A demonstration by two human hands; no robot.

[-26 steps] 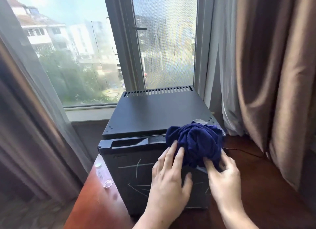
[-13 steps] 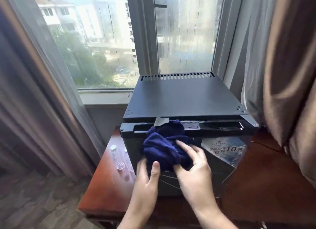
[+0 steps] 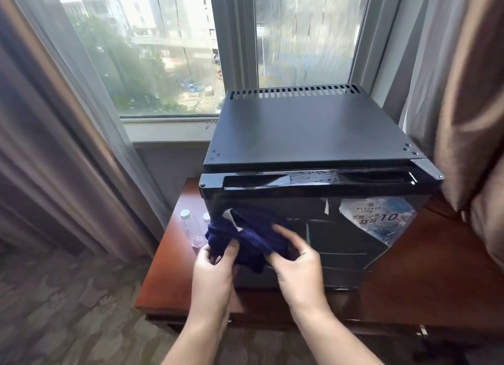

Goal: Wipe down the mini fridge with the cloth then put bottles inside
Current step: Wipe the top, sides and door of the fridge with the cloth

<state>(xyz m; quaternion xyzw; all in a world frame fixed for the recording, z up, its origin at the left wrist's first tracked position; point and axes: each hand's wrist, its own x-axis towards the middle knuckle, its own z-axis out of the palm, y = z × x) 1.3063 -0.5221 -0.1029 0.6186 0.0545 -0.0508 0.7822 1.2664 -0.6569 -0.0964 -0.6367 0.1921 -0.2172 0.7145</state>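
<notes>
1. The left hand (image 3: 215,272) grips the lower left of a bunched dark blue cloth (image 3: 245,236), thumb over the folds and fingers curled under them.
2. The right hand (image 3: 297,266) pinches the cloth's right side; its fingers are blurred.
3. The cloth is soft and thickly wrinkled, pressed against the lower left of the mini fridge's (image 3: 308,135) glossy black door, directly beyond both hands.
4. The fridge is a boxy cabinet with a flat matte metal top, a row of vent slots along its far edge and small screws at the near corners. A recessed handle strip runs along the door's top edge, above the hands.
5. A sticker (image 3: 381,222) printed with "10" sits on the door to the right of the right hand.
6. At least 2 clear plastic bottles (image 3: 188,222) with pale caps stand just left of the left hand, on the polished reddish-brown wooden table (image 3: 436,282).
7. Bare table stretches to the right of the hands; its left edge lies just past the bottles.
8. Heavy brown curtains (image 3: 463,91) hang close on the right, touching the fridge's far right corner.
</notes>
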